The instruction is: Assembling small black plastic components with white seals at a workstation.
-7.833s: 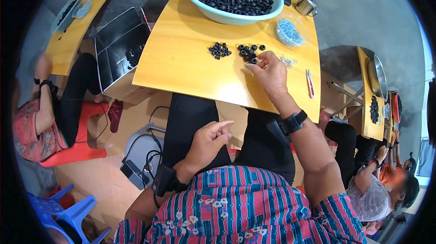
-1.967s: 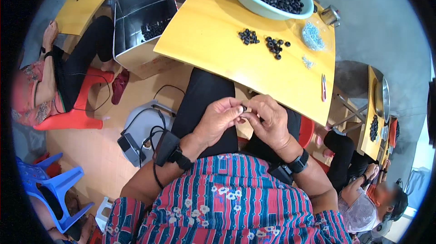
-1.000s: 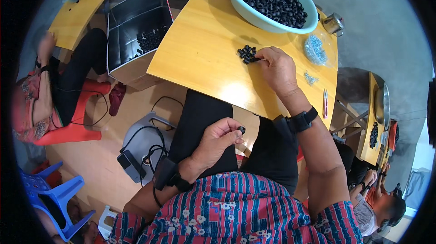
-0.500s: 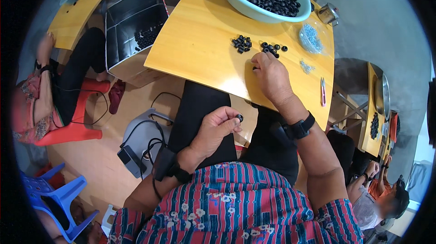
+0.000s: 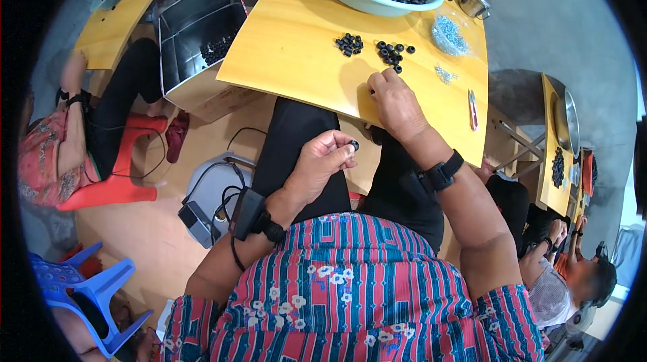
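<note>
My left hand point(image 5: 321, 164) is raised over my lap, in front of the table edge. Its thumb and fingertips pinch a small black ring-shaped piece point(image 5: 354, 145), its hole partly showing. At the near part of the yellow table point(image 5: 290, 59), my right hand point(image 5: 397, 105) has its fingers curled in. A bit of something dark shows at its fingertips, too covered to name. Just beyond that hand lies a loose group of round black pieces point(image 5: 389, 54). Left of these is a cluster of smaller black pieces point(image 5: 348, 44).
A light blue basin point(image 5: 377, 5) full of black pieces stands at the far side. To the right are a clear bowl of small shiny parts point(image 5: 449, 35), a little pile of them point(image 5: 445, 74), thread snips point(image 5: 473, 111) and a metal cup point(image 5: 475, 3). A lined box point(image 5: 195, 39) stands left; people sit on both sides.
The view has shifted a little. My right hand has drawn back from the round black pieces toward the near table edge. My left hand keeps its pinch on the black ring-shaped piece.
</note>
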`<action>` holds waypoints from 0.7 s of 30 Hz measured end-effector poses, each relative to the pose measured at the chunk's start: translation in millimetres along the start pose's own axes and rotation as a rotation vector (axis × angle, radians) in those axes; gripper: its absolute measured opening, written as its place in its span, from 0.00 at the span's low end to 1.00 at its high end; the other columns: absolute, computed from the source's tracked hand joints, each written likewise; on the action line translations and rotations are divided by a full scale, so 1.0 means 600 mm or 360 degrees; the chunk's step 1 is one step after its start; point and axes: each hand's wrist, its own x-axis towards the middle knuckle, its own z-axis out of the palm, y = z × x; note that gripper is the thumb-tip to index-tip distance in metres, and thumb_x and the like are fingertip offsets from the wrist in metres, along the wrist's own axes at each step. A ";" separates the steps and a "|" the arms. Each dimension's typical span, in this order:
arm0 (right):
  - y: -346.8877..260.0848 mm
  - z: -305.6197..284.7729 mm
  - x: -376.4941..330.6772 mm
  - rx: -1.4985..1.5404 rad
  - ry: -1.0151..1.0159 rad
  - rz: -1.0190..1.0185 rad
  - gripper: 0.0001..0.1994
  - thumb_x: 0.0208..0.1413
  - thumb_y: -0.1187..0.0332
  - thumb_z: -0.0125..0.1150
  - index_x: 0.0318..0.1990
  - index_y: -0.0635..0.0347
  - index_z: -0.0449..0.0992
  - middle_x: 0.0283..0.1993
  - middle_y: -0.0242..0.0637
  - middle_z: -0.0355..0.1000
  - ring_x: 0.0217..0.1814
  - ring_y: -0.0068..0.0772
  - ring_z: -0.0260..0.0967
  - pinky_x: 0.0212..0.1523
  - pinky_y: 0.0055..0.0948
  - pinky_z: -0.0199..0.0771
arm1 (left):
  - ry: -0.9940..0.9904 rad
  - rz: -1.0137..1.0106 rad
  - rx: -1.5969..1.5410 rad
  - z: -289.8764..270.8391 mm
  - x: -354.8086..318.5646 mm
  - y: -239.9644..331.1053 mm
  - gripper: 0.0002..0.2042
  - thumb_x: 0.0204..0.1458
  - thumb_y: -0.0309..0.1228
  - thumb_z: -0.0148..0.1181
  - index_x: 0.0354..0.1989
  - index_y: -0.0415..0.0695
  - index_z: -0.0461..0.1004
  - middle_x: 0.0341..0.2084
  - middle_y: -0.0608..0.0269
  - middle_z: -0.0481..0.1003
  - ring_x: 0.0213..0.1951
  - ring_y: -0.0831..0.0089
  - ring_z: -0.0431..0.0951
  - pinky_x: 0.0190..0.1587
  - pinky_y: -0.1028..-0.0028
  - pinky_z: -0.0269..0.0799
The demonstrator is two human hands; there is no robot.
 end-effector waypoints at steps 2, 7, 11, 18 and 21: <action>0.002 0.001 -0.004 -0.0021 0.0021 0.0040 0.08 0.47 0.79 0.53 0.36 0.62 0.66 0.34 0.48 0.65 0.38 0.53 0.66 0.40 0.42 0.69 | -0.0017 0.0010 -0.0006 0.001 -0.002 0.000 0.07 0.56 0.29 0.54 0.40 0.40 0.69 0.31 0.68 0.71 0.33 0.83 0.72 0.40 0.80 0.70; -0.004 -0.012 -0.032 0.0803 -0.0011 0.0300 0.09 0.54 0.75 0.54 0.42 0.65 0.73 0.33 0.33 0.72 0.36 0.22 0.70 0.40 0.20 0.69 | -0.0036 0.0018 0.0097 0.002 -0.005 0.003 0.08 0.55 0.25 0.52 0.42 0.38 0.70 0.33 0.69 0.71 0.34 0.83 0.72 0.40 0.81 0.70; -0.042 -0.036 -0.068 0.1842 -0.0222 0.0898 0.09 0.53 0.79 0.53 0.42 0.66 0.74 0.35 0.32 0.72 0.34 0.21 0.70 0.39 0.20 0.70 | -0.0078 0.0060 0.0091 -0.002 -0.010 0.003 0.09 0.55 0.26 0.54 0.43 0.38 0.69 0.36 0.66 0.71 0.38 0.81 0.72 0.44 0.78 0.71; -0.054 -0.017 -0.120 0.2488 -0.0189 0.1001 0.10 0.51 0.74 0.59 0.42 0.65 0.74 0.35 0.33 0.73 0.32 0.22 0.69 0.39 0.24 0.72 | -0.0124 0.0087 0.0172 0.000 -0.012 0.000 0.08 0.54 0.25 0.55 0.42 0.38 0.70 0.35 0.67 0.72 0.38 0.81 0.72 0.44 0.78 0.71; -0.053 -0.001 -0.131 0.2669 -0.0174 0.1028 0.11 0.52 0.71 0.60 0.42 0.65 0.75 0.33 0.32 0.72 0.30 0.22 0.68 0.38 0.25 0.72 | -0.0118 0.0126 0.0236 0.005 -0.012 -0.001 0.07 0.54 0.24 0.55 0.40 0.38 0.71 0.34 0.67 0.72 0.37 0.81 0.72 0.44 0.78 0.71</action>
